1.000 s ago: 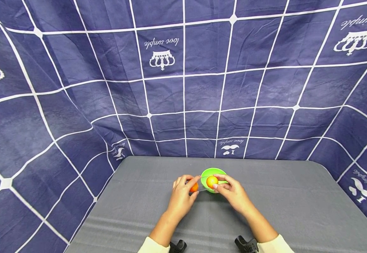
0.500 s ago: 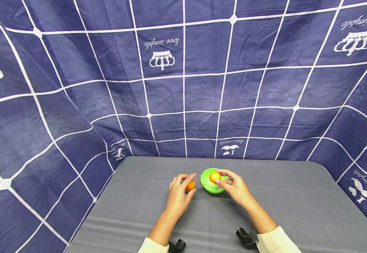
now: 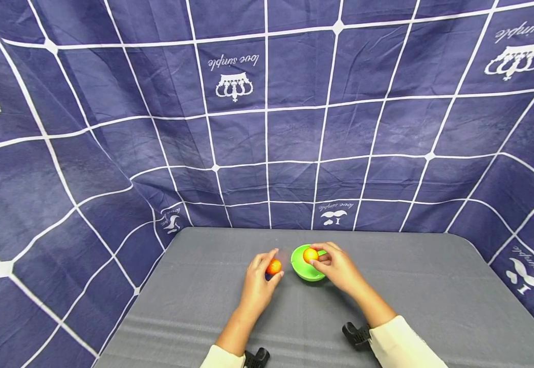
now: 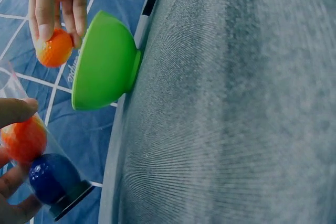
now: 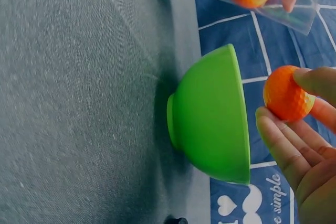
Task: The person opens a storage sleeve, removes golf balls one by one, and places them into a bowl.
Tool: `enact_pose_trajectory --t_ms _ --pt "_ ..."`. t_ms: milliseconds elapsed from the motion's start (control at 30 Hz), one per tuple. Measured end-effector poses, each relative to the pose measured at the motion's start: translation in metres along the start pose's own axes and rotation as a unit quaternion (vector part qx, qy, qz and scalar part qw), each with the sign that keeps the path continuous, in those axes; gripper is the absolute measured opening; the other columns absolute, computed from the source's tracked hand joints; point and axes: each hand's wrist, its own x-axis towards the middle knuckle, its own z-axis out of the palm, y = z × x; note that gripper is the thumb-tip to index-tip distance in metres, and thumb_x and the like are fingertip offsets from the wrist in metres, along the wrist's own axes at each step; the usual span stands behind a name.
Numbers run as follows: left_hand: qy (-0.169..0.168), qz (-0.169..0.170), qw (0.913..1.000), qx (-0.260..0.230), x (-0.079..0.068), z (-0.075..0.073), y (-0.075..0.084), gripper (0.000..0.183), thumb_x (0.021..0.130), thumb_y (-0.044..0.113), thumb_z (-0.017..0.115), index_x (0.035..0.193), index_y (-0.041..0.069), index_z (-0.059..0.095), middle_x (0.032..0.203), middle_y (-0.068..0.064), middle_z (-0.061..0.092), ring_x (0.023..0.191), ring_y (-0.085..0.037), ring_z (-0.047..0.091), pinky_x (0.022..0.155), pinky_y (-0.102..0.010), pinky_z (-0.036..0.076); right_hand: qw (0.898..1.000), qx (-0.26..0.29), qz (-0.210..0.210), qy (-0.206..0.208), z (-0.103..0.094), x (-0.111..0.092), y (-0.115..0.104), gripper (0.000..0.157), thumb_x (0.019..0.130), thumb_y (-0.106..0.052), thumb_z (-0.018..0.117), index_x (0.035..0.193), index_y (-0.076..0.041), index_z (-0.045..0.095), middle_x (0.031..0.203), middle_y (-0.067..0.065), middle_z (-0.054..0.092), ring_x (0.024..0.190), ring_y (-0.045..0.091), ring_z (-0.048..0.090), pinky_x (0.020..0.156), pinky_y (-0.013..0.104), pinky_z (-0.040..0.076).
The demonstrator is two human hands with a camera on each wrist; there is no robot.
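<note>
In the head view my left hand [image 3: 255, 286] grips a clear, open-ended tube, its mouth pointing toward the bowl. Inside the tube [image 5: 303, 13] lie an orange ball [image 4: 25, 140] and, at the dark-capped end, a blue ball [image 4: 51, 178]. My right hand [image 3: 341, 270] pinches a dimpled orange golf ball [image 5: 286, 94] between thumb and fingertips. That ball is held over the mouth of a green bowl [image 3: 302, 271], which stands upright on the grey table. The bowl's inside is partly covered by the right hand.
The grey cloth-covered table [image 3: 193, 306] ends at a blue curtain [image 3: 294, 133] with white grid lines, which rises behind and on both sides. Black wrist mounts [image 3: 357, 335] sit by the cream sleeves [image 3: 402, 342].
The tube's mouth overlapped the golf ball one second ago. My left hand has since moved left with the tube, and my right hand has shifted slightly up over the bowl, holding the ball.
</note>
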Motion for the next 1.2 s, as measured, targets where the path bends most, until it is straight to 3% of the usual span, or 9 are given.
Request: enact_pose_trajectory --t_ms 300,533,800,967,1200 --pt "-0.002 -0.031 0.9991 -0.028 0.0 0.001 -0.004 0.059 0.077 0.011 0.086 0.132 0.008 0.064 0.117 -0.01 0.07 0.107 -0.027 0.07 0.096 -0.044 0.054 0.995 -0.077 -0.055 -0.017 0.004 0.006 0.006 0.036 0.081 -0.001 0.081 0.116 0.0 0.07 0.103 0.013 0.067 0.079 0.016 0.071 0.071 0.021 0.059" --pt "-0.014 -0.044 0.9989 -0.008 0.0 0.002 -0.004 0.057 0.078 0.013 0.087 0.129 0.006 0.063 0.115 -0.011 0.07 0.106 -0.027 0.07 0.095 -0.044 0.054 0.982 -0.162 -0.08 -0.05 0.008 0.009 0.006 0.034 0.081 -0.007 0.082 0.113 -0.002 0.072 0.1 0.009 0.066 0.076 0.015 0.068 0.07 0.023 0.058" --pt "-0.031 -0.035 0.9988 0.015 0.002 0.003 -0.005 0.054 0.077 0.014 0.088 0.125 0.007 0.063 0.112 -0.009 0.07 0.103 -0.027 0.07 0.092 -0.044 0.055 0.963 -0.235 -0.1 -0.083 0.009 0.012 0.008 0.033 0.08 -0.006 0.081 0.111 -0.001 0.072 0.101 0.01 0.067 0.079 0.015 0.066 0.073 0.026 0.057" --pt "-0.038 -0.028 0.9987 0.019 0.003 0.002 -0.005 0.054 0.077 0.014 0.088 0.124 0.006 0.063 0.112 -0.009 0.07 0.102 -0.027 0.07 0.092 -0.044 0.055 0.952 -0.272 -0.104 -0.095 0.013 0.016 0.008 0.03 0.08 -0.008 0.082 0.108 -0.003 0.073 0.103 0.01 0.07 0.089 0.021 0.067 0.081 0.036 0.057" --pt "-0.04 -0.022 0.9989 0.015 0.002 0.002 -0.005 0.053 0.076 0.015 0.089 0.122 0.009 0.063 0.111 -0.01 0.07 0.1 -0.027 0.071 0.09 -0.044 0.056 0.945 -0.286 -0.112 -0.113 0.017 0.02 0.012 0.028 0.078 -0.008 0.082 0.105 -0.002 0.073 0.102 0.009 0.07 0.094 0.026 0.068 0.087 0.041 0.056"
